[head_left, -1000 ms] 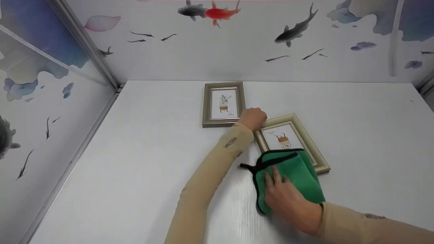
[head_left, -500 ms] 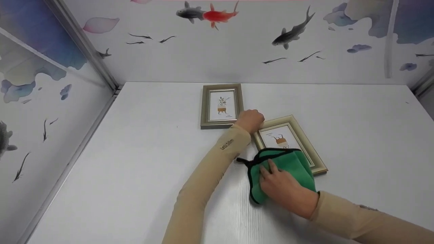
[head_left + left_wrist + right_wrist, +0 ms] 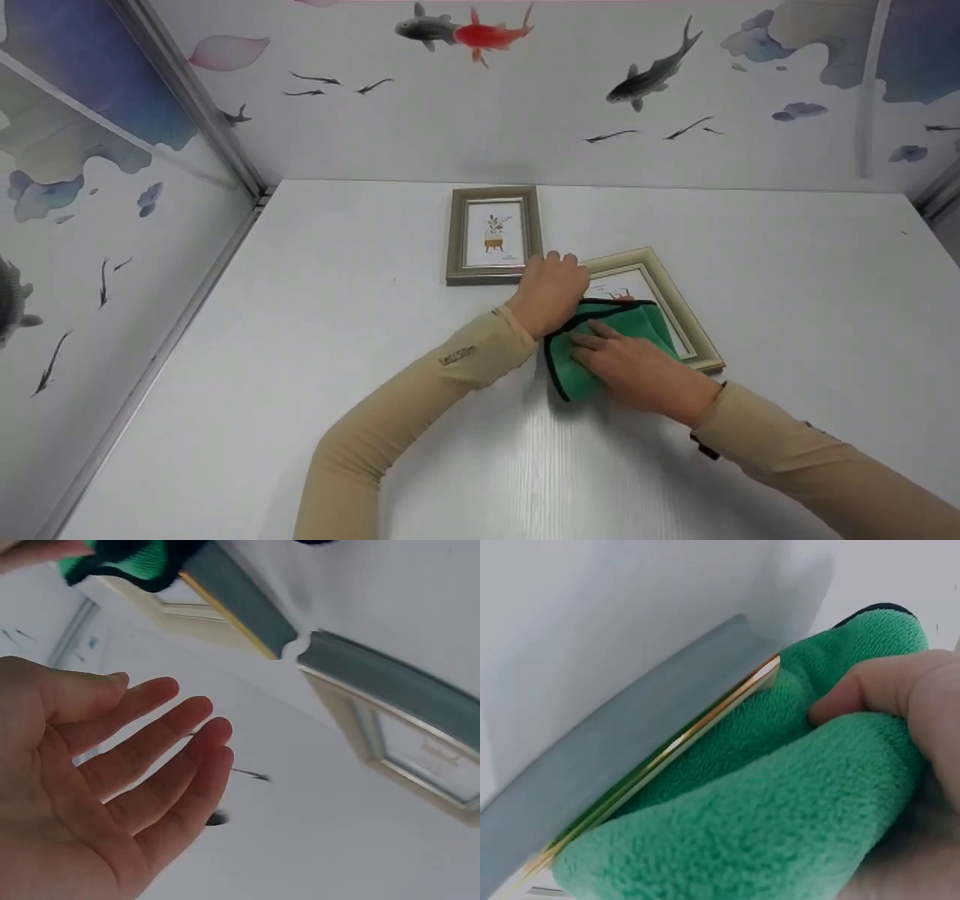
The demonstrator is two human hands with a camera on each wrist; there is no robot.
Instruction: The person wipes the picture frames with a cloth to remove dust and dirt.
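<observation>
A tilted gold picture frame (image 3: 686, 309) lies on the white surface, its lower part covered by a green cloth (image 3: 568, 375) with black edging. My right hand (image 3: 649, 373) holds the cloth against this frame. In the right wrist view, the plush cloth (image 3: 757, 817) bunches beneath my thumb, along the frame's gold edge (image 3: 697, 727). My left hand (image 3: 551, 292) is between this frame and a second picture frame (image 3: 457, 240). Seen from the left wrist, that hand (image 3: 112, 757) has loosely bent fingers, apart from both frames and holding nothing.
Behind the white tabletop (image 3: 225, 337) stands a back wall (image 3: 525, 112) printed with fish. A similar side panel (image 3: 75, 247) rises at the left, joined by a metal post (image 3: 187, 97). The second frame sits close to the back wall.
My right hand and the cloth have moved up over the tilted frame, covering more of its picture. My left hand has come away from the frame's corner, its elbow swinging out left.
</observation>
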